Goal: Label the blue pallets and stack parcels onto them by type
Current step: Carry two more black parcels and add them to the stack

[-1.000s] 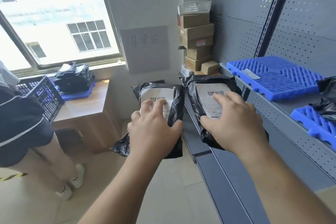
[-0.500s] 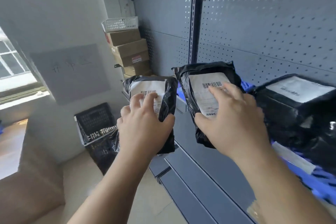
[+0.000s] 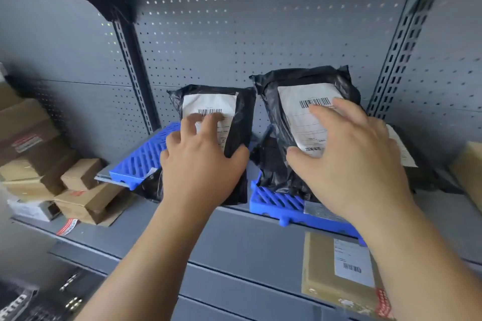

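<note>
My left hand (image 3: 200, 164) grips a black plastic parcel (image 3: 241, 117) with a white barcode label, held over the near end of a blue slatted pallet (image 3: 143, 156) on the grey shelf. My right hand (image 3: 349, 161) grips a second black labelled parcel (image 3: 292, 112), held above another blue pallet (image 3: 279, 203) that carries a white label strip and a black parcel underneath. Whether the held parcels touch the pallets is hidden by my hands.
Brown cardboard boxes (image 3: 39, 164) are stacked at the left end of the shelf. A taped cardboard parcel (image 3: 336, 273) with a label lies on the lower shelf at right. Another box edge (image 3: 469, 172) shows at far right. Grey pegboard (image 3: 234, 34) backs the shelf.
The view has swung right from the window to face the shelf squarely. Both hands have carried their black parcels up and forward, over the two blue pallets.
</note>
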A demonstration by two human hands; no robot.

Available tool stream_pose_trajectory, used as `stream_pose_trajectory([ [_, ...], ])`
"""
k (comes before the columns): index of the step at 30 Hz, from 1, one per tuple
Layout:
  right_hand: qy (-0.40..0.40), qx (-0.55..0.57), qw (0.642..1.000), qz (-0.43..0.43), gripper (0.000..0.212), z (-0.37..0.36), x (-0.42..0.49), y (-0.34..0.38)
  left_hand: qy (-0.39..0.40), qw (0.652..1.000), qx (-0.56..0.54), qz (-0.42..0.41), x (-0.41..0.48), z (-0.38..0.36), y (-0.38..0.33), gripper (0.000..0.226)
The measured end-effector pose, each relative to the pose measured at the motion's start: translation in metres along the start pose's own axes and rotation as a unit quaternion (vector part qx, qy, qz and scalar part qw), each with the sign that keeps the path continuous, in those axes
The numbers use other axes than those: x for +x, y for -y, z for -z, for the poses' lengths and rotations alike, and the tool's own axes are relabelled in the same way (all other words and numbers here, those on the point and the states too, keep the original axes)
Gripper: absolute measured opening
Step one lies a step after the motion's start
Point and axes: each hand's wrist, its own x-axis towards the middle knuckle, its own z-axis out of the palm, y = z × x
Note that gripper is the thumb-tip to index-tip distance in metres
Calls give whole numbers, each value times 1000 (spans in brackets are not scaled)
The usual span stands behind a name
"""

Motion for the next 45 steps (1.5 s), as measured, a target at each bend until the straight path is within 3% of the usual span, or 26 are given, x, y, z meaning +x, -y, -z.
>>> stream_pose_trajectory([
  [8,-8,-50,992,-116,70,13,9,-46,43,994,-47,-89,25,-31,-53,64],
  [21,52,-90,974,-202,62,14,57,-105,103,988,7,-111,48,-67,-114,70],
  [28,77,-80,968,-227,52,3,75,-105,142,982,-4,-122,66,-79,-122,72],
  [32,102,-77,965,-231,69,-4,76,-102,172,977,-25,-122,67,-83,-121,82],
  [35,72,-84,968,-227,79,-4,75,-96,145,980,-26,-136,65,-81,-117,85],
  [45,35,-90,969,-228,66,-3,59,-75,127,976,-51,-168,61,-70,-103,73],
])
